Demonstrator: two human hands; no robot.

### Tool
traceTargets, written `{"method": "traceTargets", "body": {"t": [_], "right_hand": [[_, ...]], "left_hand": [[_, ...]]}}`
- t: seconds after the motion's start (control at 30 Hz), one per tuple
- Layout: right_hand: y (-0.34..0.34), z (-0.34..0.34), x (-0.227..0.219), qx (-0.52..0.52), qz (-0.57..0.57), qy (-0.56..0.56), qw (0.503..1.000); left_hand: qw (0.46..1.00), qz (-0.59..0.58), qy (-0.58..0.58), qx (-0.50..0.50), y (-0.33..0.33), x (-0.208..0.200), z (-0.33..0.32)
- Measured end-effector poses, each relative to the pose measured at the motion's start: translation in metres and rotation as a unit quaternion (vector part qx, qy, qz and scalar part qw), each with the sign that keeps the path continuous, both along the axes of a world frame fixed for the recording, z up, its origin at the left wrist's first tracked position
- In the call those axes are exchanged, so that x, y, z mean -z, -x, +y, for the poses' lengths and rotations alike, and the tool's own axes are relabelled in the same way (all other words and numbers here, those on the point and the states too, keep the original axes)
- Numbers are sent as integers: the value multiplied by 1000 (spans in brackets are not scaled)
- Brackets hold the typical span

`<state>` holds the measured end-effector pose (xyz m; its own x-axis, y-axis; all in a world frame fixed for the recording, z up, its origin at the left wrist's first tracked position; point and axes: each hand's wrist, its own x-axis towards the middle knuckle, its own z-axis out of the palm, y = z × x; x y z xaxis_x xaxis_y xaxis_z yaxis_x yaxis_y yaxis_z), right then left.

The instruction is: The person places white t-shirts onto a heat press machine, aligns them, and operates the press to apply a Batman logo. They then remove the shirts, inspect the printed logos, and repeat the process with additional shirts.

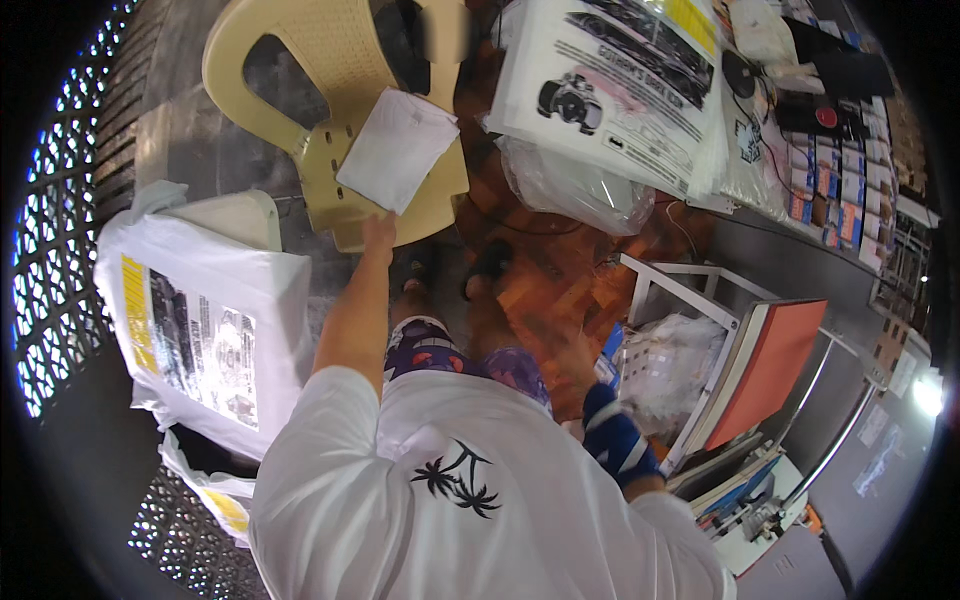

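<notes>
A flat white folded bundle (399, 150), cloth or plastic, lies on the seat of a yellow plastic chair (335, 190). My left hand (379, 232) is stretched forward to the bundle's near corner, its fingers drawn together there. Low on my right side, my right hand (574, 362) is smeared by motion above the brown floor. Around that forearm is a blue and white striped sleeve (618, 432). What the right fingers do cannot be made out, and nothing shows plainly in them.
White printed bags cover a table (610, 90) ahead to the right. On my left stands a large white printed bag (200, 330). A white metal frame (690, 285) with a red board (770, 370) is close on the right. A cable (560, 228) runs along the floor.
</notes>
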<state>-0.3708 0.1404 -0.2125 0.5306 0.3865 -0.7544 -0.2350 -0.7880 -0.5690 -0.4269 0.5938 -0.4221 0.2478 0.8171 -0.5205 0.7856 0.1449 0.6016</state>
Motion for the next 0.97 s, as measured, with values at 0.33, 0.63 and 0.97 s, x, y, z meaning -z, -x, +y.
{"method": "traceTargets", "body": {"t": [0.33, 0.63, 0.97], "right_hand": [[149, -46, 23, -190, -182, 149, 953], [-25, 104, -52, 500, -37, -138, 854], [95, 56, -11, -66, 46, 162, 984]], "left_hand": [[902, -215, 373, -22, -55, -99, -21], [741, -78, 447, 495, 33, -282, -139], [595, 4, 182, 783, -16, -234, -212]]}}
